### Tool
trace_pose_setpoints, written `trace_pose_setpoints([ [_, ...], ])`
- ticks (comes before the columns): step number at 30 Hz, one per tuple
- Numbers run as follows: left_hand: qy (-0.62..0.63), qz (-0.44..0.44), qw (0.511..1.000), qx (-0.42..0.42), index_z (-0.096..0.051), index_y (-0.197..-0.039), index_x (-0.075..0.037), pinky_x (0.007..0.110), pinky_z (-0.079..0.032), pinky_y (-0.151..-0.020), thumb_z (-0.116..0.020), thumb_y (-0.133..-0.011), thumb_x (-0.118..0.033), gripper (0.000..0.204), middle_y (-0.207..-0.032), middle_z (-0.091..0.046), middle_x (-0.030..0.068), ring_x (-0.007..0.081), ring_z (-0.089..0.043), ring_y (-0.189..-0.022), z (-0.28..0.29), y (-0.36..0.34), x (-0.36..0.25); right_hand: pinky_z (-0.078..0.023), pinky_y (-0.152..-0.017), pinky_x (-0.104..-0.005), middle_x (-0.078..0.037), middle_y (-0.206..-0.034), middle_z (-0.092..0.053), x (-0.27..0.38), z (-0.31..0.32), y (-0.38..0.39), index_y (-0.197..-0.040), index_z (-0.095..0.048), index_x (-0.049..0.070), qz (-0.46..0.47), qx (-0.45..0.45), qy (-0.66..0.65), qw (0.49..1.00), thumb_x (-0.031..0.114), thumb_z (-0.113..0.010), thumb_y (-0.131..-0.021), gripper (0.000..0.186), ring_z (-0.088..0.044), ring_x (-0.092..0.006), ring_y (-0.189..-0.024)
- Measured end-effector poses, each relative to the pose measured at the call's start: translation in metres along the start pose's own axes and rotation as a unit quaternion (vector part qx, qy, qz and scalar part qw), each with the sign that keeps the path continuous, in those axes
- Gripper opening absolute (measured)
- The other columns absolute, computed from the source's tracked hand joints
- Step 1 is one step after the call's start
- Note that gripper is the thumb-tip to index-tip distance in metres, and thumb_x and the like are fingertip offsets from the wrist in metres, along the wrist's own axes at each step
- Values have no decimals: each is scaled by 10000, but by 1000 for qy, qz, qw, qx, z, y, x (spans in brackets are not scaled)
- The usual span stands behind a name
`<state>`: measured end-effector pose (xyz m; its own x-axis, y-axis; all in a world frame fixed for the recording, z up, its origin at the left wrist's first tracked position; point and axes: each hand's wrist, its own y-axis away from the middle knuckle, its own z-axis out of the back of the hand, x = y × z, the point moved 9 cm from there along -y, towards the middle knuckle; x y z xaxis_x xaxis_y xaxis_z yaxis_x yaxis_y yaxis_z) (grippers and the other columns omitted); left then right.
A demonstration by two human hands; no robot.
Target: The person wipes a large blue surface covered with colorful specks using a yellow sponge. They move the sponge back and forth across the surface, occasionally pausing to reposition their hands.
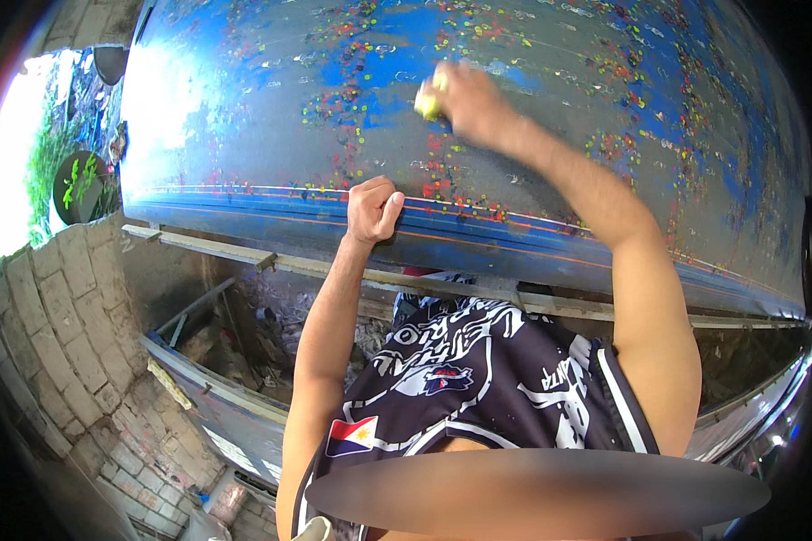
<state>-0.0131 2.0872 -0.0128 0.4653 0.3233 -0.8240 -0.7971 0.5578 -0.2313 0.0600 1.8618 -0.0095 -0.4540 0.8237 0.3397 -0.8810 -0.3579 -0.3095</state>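
I see the right hand (471,101) gripping a yellow-green object (427,103) at 12 o'clock. The left hand (371,207) rests fisted on the panel (271,135).

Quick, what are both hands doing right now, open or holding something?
Left hand: closed, resting at the edge of the paint-spotted table; nothing visible in it.
Right hand: closed around a small yellow-green object, blurred.

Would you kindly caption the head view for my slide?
Right hand holding yellow object at speckled board, left hand curled.
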Motion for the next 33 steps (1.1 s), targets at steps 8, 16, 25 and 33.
trace_pose_setpoints([
  [8,21,-32,999,-19,-583,-716,53,436,-419,-600,-601,-1072,-316,513,-690,-557,176,334,-541,-600,4,0,-5,-525,-931,-567,-178,-1192,-663,-127,39,-50,-1256,-713,209,-165,-116,121,972,137,-680,-950,316,-633,-425,-1119],
  [16,85,-48,994,-49,-534,-682,33,454,-360,-583,-566,-1106,-341,567,-654,-498,156,332,-495,-581,8,5,1,-511,-1087,-537,-199,-1383,-644,123,-16,82,-1298,-739,176,23,48,11,998,162,-666,-974,333,-591,-405,-1329],
  [25,163,-37,985,-52,-482,-637,11,382,-365,-592,-519,-1149,-371,640,-639,-501,91,201,-481,-603,6,8,9,-482,-1123,-514,-179,-1573,-582,48,55,217,-1298,-736,177,-203,29,65,977,55,-709,-934,385,-603,-405,-1306],
  [33,160,-19,987,-26,-566,-685,35,429,-373,-598,-525,-1130,-355,593,-646,-538,129,267,-520,-591,3,7,18,-465,-1042,-567,-178,-1334,-606,-9,123,374,-1380,-683,145,-418,-77,166,890,88,-778,-959,436,-580,-436,-1234],
])
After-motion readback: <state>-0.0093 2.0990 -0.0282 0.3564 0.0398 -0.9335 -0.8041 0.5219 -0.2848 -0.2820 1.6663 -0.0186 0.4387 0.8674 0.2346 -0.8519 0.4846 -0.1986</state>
